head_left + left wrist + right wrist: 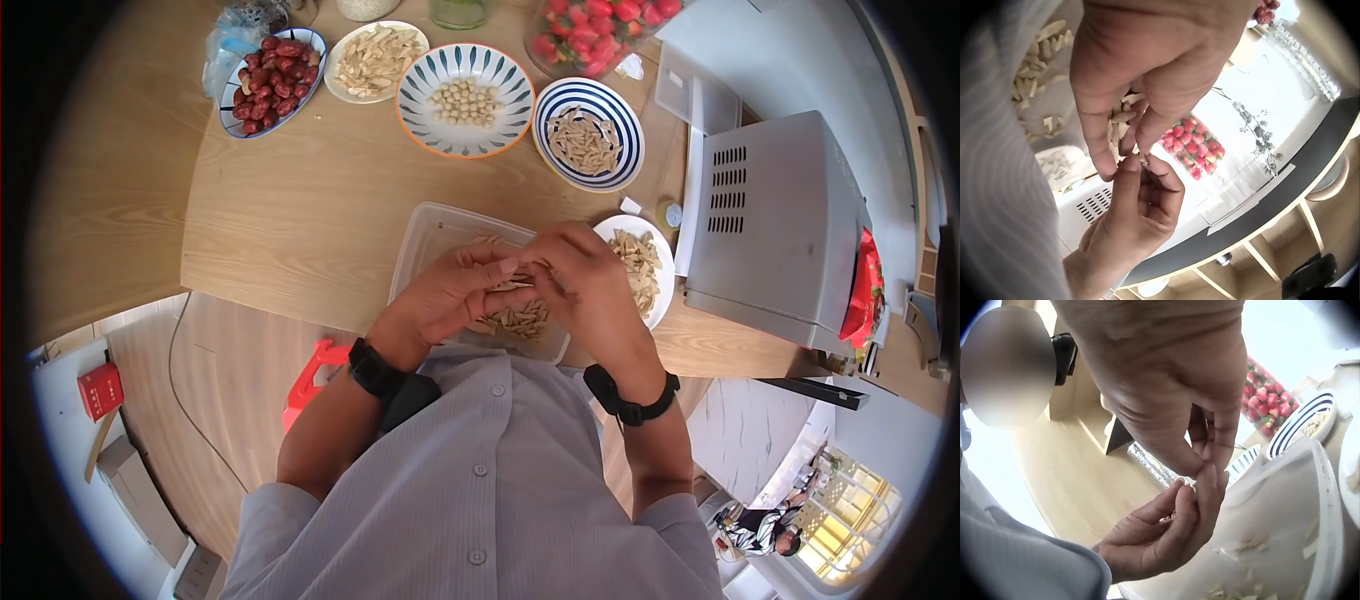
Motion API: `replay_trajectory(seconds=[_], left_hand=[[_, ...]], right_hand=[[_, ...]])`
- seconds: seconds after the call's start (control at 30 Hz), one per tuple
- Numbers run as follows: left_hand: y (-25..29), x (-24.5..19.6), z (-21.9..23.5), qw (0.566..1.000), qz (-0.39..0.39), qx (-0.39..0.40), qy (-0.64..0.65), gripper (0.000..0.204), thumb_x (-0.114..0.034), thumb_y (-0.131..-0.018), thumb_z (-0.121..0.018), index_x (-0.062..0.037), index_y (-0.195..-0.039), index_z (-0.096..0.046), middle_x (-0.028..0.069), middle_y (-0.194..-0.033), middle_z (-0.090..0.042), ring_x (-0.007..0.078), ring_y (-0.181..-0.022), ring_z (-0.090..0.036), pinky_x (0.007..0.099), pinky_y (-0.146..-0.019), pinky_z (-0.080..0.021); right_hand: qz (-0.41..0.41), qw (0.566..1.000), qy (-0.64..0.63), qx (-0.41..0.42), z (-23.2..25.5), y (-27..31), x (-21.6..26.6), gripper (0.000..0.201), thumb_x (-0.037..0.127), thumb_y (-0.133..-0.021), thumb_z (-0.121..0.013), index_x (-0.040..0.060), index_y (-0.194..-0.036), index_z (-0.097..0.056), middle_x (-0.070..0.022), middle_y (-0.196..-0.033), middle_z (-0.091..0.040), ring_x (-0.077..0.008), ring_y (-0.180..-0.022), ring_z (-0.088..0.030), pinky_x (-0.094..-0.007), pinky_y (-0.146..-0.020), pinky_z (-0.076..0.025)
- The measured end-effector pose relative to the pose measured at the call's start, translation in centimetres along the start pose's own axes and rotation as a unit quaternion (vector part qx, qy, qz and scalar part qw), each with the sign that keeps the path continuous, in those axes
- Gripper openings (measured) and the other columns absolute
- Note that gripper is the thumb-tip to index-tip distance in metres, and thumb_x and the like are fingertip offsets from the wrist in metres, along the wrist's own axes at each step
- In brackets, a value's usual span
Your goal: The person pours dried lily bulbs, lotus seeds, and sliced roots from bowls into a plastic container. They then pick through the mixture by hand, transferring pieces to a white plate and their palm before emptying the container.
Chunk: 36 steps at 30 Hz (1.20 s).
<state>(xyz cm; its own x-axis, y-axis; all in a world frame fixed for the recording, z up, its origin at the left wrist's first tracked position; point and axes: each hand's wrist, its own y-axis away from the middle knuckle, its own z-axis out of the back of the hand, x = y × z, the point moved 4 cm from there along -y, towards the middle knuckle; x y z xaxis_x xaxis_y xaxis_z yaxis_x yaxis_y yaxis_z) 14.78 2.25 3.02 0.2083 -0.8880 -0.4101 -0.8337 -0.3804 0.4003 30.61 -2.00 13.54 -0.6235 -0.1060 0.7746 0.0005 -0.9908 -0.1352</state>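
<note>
Over a clear plastic box (412, 238), my two hands meet at the fingertips. The left hand (450, 292) holds several pale dried slices (1120, 128) in its curled fingers. Against its fingertips, the right hand (592, 285) pinches a small piece (1144, 160) between thumb and forefinger; the fingers cover most of it. More pale slices (518, 322) lie loose in the bottom of the box, partly hidden under the hands. Just beyond the right hand stands a white plate (664, 300) of similar slices.
Along the back are a dish of red dates (270, 85), a plate of pale slices (378, 60), a leaf-patterned bowl (415, 100) of round pale pieces, a blue-striped bowl (628, 130) and a tub of strawberries (595, 30). A grey vented appliance (765, 220) stands at right.
</note>
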Motion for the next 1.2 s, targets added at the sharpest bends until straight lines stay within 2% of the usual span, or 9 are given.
replay_trajectory(seconds=[0.23,0.47,0.63,0.7,0.77,0.83,0.93,1.03,1.2], left_hand=[[0.6,-1.6,-1.4,0.999,-0.016,0.037,0.035,0.047,-0.025,-0.11,-0.057,0.0087,-0.143,-0.055,0.0213,-0.145,-0.061,0.0361,-0.139,-0.058,0.0444,-0.119,-0.047],[0.7,-1.8,-1.9,0.999,-0.019,0.042,0.016,0.052,-0.029,-0.112,-0.051,0.0108,-0.146,-0.051,0.0245,-0.148,-0.057,0.0384,-0.142,-0.054,0.0447,-0.121,-0.046],[0.9,-2.2,-2.0,0.995,-0.003,0.041,0.094,0.068,-0.047,-0.115,-0.036,0.0112,-0.148,-0.048,0.0241,-0.153,-0.053,0.0378,-0.144,-0.052,0.0468,-0.124,-0.041],[0.4,-2.0,-1.7,0.992,-0.015,0.051,0.11,0.073,-0.053,-0.114,-0.03,0.0094,-0.148,-0.049,0.0219,-0.152,-0.054,0.0348,-0.142,-0.054,0.047,-0.123,-0.041],[-0.1,-1.5,-0.8,0.987,-0.015,0.061,0.15,0.076,-0.057,-0.114,-0.026,0.0074,-0.146,-0.051,0.0201,-0.149,-0.057,0.0331,-0.137,-0.057,0.0472,-0.119,-0.045],[-0.6,-0.5,0.7,0.974,-0.005,0.064,0.217,0.076,-0.059,-0.114,-0.024,0.0052,-0.144,-0.053,0.0188,-0.143,-0.06,0.0327,-0.131,-0.062,0.0472,-0.112,-0.051],[-0.8,-0.5,0.9,0.967,-0.002,0.17,0.19,0.079,-0.063,-0.112,-0.021,0.0005,-0.149,-0.051,0.0135,-0.142,-0.062,0.0247,-0.13,-0.062,0.0455,-0.113,-0.049],[-0.4,-0.6,0.5,0.986,0.013,0.022,0.167,0.08,-0.064,-0.112,-0.022,0.0017,-0.145,-0.053,0.0144,-0.136,-0.064,0.0282,-0.121,-0.066,0.0454,-0.108,-0.052],[-0.4,-0.3,0.2,0.989,0.019,0.051,0.141,0.08,-0.065,-0.111,-0.02,-0.0005,-0.149,-0.05,0.0133,-0.141,-0.063,0.0258,-0.129,-0.062,0.0453,-0.113,-0.049]], right_hand=[[-0.09,0.985,-0.079,-0.126,3.6,-1.3,-4.7,0.019,-0.012,-0.086,-0.069,0.001,-0.099,-0.072,-0.0072,-0.094,-0.069,-0.017,-0.082,-0.071,-0.0295,-0.075,-0.059],[-0.034,0.986,0.109,-0.118,5.6,-7.8,-13.7,0.021,-0.006,-0.085,-0.072,0.0021,-0.104,-0.075,-0.0158,-0.098,-0.074,-0.0303,-0.088,-0.072,-0.0371,-0.079,-0.06],[0.046,0.971,0.168,-0.164,3.8,-7.2,-9.0,0.024,-0.007,-0.085,-0.069,0.0032,-0.106,-0.075,-0.0174,-0.101,-0.073,-0.0401,-0.094,-0.069,-0.0457,-0.087,-0.057],[0.035,0.992,0.09,-0.078,1.9,-4.8,-4.8,0.027,-0.005,-0.081,-0.071,0.0065,-0.105,-0.075,-0.0131,-0.104,-0.071,-0.038,-0.098,-0.069,-0.048,-0.089,-0.056],[0.162,0.97,0.181,-0.025,-0.6,-2.3,-1.2,0.027,0.004,-0.082,-0.079,0.0048,-0.109,-0.075,-0.01,-0.103,-0.072,-0.0308,-0.092,-0.067,-0.0427,-0.082,-0.057],[0.152,0.969,0.195,0.024,-2.0,-1.8,1.0,0.032,0.009,-0.076,-0.081,0.0068,-0.107,-0.076,-0.0059,-0.104,-0.071,-0.0271,-0.094,-0.065,-0.0404,-0.084,-0.055],[0.161,0.96,0.224,0.038,-2.8,-1.4,0.9,0.034,0.015,-0.072,-0.076,0.0071,-0.104,-0.076,-0.0019,-0.099,-0.068,-0.0229,-0.097,-0.062,-0.0365,-0.084,-0.052],[0.172,0.957,0.228,0.056,-2.8,-1.5,0.8,0.032,0.016,-0.072,-0.072,0.0064,-0.102,-0.075,-0.0012,-0.097,-0.067,-0.0221,-0.098,-0.061,-0.0358,-0.083,-0.051],[0.174,0.964,0.184,0.087,-2.8,-1.6,0.9,0.028,0.014,-0.073,-0.071,0.0063,-0.101,-0.073,-0.0023,-0.096,-0.067,-0.0236,-0.097,-0.062,-0.0376,-0.085,-0.053]])
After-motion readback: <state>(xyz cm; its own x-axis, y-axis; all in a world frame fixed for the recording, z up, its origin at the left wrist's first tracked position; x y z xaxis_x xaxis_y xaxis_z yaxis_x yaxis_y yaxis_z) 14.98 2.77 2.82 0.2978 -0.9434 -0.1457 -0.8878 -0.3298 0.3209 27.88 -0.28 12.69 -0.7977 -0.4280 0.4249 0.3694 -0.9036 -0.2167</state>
